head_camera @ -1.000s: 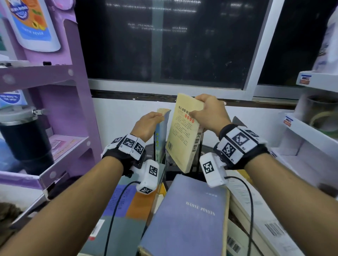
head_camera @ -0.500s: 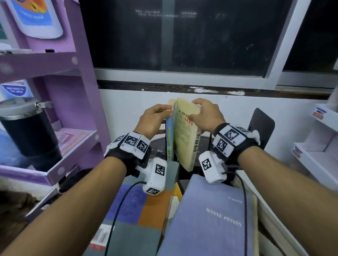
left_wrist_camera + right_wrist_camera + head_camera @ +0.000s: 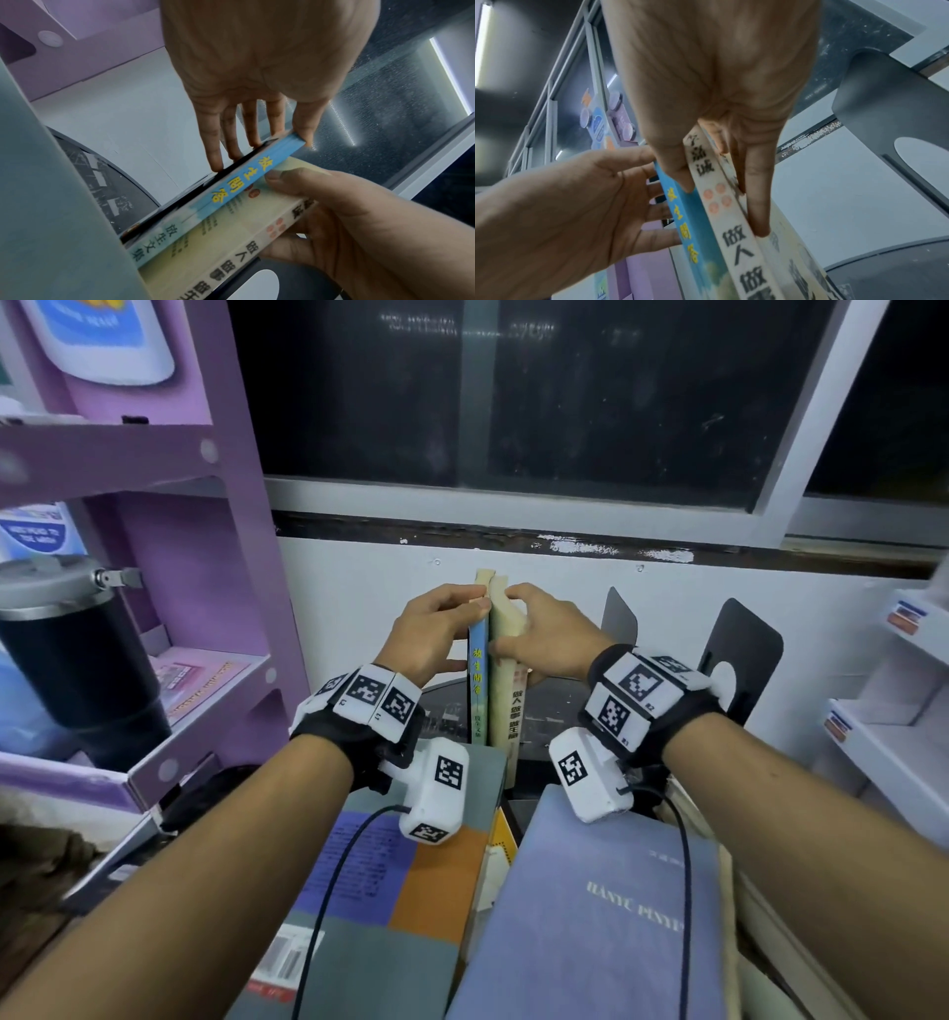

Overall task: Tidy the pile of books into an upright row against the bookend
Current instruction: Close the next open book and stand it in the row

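Observation:
Two books stand upright side by side near the wall, spines toward me: a thin blue-spined book (image 3: pixel 477 690) and a cream-spined book (image 3: pixel 506 695). My left hand (image 3: pixel 462 608) holds the blue book (image 3: pixel 246 180), fingers flat on its left cover and thumb at the spine's top end. My right hand (image 3: pixel 513 618) pinches the cream book (image 3: pixel 734 237), thumb between the two books and fingers on its right cover. Two dark grey bookends (image 3: pixel 619 618) (image 3: pixel 744 654) stand to the right, apart from the books. A grey-blue book (image 3: pixel 606 906) and a purple, orange and grey book (image 3: pixel 390 891) lie flat below my wrists.
A purple shelf unit (image 3: pixel 205 690) with a black tumbler (image 3: pixel 77 649) stands close on the left. A white shelf (image 3: pixel 883 747) is at the right. The white wall and a dark window lie straight behind the books.
The cream book has swung from tilted with its cover facing me to upright, spine toward me, closed up against the blue book. Both hands have come together at the books' tops.

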A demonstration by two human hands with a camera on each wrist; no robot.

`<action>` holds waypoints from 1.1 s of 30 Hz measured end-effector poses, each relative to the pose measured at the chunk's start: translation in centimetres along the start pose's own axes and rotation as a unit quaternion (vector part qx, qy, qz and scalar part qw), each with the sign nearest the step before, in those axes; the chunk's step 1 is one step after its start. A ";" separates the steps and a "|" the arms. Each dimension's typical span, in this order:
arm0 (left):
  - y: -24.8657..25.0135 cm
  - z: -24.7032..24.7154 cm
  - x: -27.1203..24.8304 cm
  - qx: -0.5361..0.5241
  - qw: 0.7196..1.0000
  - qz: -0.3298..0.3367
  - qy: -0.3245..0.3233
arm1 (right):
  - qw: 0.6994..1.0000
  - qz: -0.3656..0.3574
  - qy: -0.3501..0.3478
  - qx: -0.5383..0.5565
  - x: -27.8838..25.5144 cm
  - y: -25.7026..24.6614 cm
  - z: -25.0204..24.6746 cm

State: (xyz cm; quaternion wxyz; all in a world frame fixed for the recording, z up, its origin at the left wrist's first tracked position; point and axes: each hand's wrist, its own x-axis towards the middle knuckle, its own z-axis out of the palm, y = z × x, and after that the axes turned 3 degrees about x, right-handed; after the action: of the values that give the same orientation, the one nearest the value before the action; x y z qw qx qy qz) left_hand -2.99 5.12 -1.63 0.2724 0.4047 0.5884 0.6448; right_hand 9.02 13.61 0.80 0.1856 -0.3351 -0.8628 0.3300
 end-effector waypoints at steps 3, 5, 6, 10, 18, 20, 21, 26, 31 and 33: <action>-0.1 0.2 0.0 -0.009 1.000 0.000 -0.001 | 0.999 0.012 -0.038 0.014 -0.5 -0.3 -0.1; -0.1 0.3 -0.1 -0.014 1.000 0.002 0.002 | 0.997 0.019 -0.059 0.043 -0.7 -0.4 -0.3; -0.1 0.3 -0.1 -0.015 1.000 0.004 0.004 | 0.996 0.021 -0.068 0.053 -0.7 -0.4 -0.3; -0.1 0.3 -0.2 -0.016 1.000 0.007 0.002 | 0.993 0.023 -0.089 0.072 -0.7 -0.5 -0.1; -0.1 0.2 -0.4 -0.018 1.000 0.008 -0.005 | 0.995 -0.002 -0.060 0.082 -0.8 -0.3 0.3; -0.1 0.3 -0.5 -0.019 1.000 0.006 -0.007 | 0.995 -0.005 -0.052 0.080 -0.6 -0.3 0.4; 0.0 0.3 -0.5 -0.020 1.000 0.006 -0.007 | 0.996 -0.007 -0.049 0.081 -0.5 -0.3 0.5; 0.1 0.1 -0.6 -0.018 1.000 0.003 -0.005 | 0.995 -0.007 -0.048 0.084 -0.3 -0.3 0.5; 0.4 0.1 -0.9 -0.003 1.000 -0.006 -0.012 | 0.996 -0.005 -0.053 0.071 -0.7 -0.5 0.5; 0.7 0.1 -1.0 0.011 1.000 -0.011 -0.022 | 0.996 -0.002 -0.054 0.070 -0.9 -0.5 0.5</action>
State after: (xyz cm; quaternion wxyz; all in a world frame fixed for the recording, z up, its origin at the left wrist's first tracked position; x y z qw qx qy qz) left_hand -2.30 4.21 -1.16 0.2880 0.4152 0.5941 0.6259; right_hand 9.21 12.50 0.72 0.1627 -0.3012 -0.8471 0.4065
